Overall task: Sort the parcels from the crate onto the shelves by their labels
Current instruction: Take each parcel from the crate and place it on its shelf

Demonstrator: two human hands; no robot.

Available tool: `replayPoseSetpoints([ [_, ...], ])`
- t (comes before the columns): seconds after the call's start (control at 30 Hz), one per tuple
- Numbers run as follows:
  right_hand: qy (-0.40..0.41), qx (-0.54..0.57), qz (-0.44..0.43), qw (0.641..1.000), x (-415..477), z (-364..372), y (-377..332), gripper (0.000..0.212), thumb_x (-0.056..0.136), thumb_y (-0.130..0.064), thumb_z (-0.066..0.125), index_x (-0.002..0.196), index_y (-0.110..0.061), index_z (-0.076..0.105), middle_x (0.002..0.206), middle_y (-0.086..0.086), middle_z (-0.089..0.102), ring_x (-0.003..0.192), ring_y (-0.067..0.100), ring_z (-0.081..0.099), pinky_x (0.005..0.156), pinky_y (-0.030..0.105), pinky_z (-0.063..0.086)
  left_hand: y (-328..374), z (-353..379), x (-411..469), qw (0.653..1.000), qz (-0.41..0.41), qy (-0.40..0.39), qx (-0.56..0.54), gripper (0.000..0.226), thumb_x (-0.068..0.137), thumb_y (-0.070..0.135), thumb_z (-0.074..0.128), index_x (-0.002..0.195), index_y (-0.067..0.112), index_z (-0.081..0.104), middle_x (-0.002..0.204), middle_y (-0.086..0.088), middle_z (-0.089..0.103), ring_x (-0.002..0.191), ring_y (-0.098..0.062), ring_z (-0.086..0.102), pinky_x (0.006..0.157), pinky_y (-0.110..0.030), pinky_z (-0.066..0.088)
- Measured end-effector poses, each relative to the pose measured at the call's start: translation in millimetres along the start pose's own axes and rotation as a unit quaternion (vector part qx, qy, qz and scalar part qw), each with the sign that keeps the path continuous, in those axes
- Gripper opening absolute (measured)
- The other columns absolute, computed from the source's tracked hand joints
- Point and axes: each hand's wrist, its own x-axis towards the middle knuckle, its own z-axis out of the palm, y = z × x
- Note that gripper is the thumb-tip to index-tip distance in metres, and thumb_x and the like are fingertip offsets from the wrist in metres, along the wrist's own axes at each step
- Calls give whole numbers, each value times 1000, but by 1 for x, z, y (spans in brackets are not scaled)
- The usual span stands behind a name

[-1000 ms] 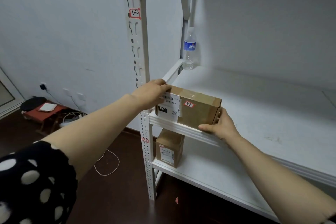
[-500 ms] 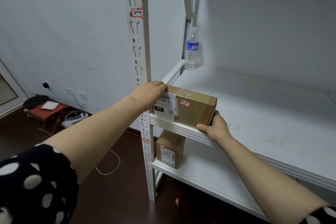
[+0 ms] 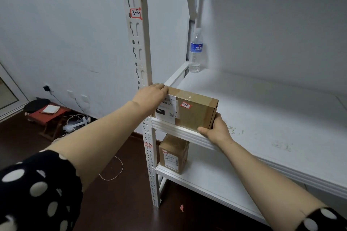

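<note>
The cardboard box (image 3: 189,111) is sitting at the front left corner of the upper shelf (image 3: 262,110), its long face with the white shipping label and a red-edged sticker reading 3-2-1 turned toward the person. The left hand (image 3: 152,96) is lying flat over the box's top left corner, fingers stretched out and pressing down rather than wrapping anything, right beside the upright post (image 3: 139,43). The right hand (image 3: 216,129) is cupping the box's lower right corner, fingers curling against the end face and thumb lying along the front rail of the shelf. A sticker (image 3: 135,13) on the post is reading 3-2, which seems to match the box's own marking, so this looks like the right level. To finish the step well, both hands should be easing the box back a little, so that its base is resting fully behind the rail and not on it, and squaring it against the post with the label still facing out for reading. The hands should be letting go only once the box is lying flat and not rocking. On the lower shelf (image 3: 206,178) a smaller box (image 3: 173,154) is standing just beside the post, and a water bottle (image 3: 195,52) is standing at the back left corner of the upper shelf, well clear of the box.
</note>
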Motion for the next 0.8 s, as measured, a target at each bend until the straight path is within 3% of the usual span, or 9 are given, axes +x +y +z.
replayPoseSetpoints([
  [0.2, 0, 9, -8, 1000, 6, 1, 1, 63, 81, -4, 71, 134, -7, 38, 127, 8, 55, 113, 22, 53, 87, 22, 37, 5, 7, 4, 1000, -9, 21, -2, 46, 95, -1, 43, 140, 2, 33, 143, -13, 40, 135, -26, 35, 102, -39, 42],
  [0.33, -3, 5, -14, 1000, 9, 0, 1, 62, 81, -3, 70, 135, -6, 37, 126, 7, 54, 104, 15, 50, 84, 19, 36, 6, 8, 8, 1000, -16, 24, -9, 45, 93, -2, 46, 137, 2, 36, 135, -12, 44, 131, -26, 38, 96, -37, 44],
  [0.57, -9, 0, -23, 1000, 16, -1, 6, 64, 82, -4, 70, 136, -7, 36, 128, 7, 53, 119, 23, 50, 88, 19, 35, 6, 13, 12, 1000, -9, 13, 10, 66, 84, -5, 61, 142, -1, 29, 143, -15, 38, 136, -29, 32, 106, -38, 38],
  [0.67, -11, 4, -23, 1000, 18, 1, 8, 65, 79, -5, 73, 134, -9, 37, 123, 4, 55, 116, 23, 52, 87, 21, 37, 10, 9, 8, 1000, -14, 10, 10, 64, 89, -3, 52, 145, -1, 22, 148, -16, 32, 140, -29, 26, 109, -39, 35],
  [0.8, -3, 0, -14, 1000, 18, 1, 16, 67, 73, -15, 80, 124, -12, 37, 122, 6, 55, 115, 25, 54, 94, 32, 45, 23, -3, -3, 999, -19, 30, 8, 67, 90, -2, 42, 149, 0, 10, 155, -16, 19, 144, -28, 16, 117, -35, 18],
])
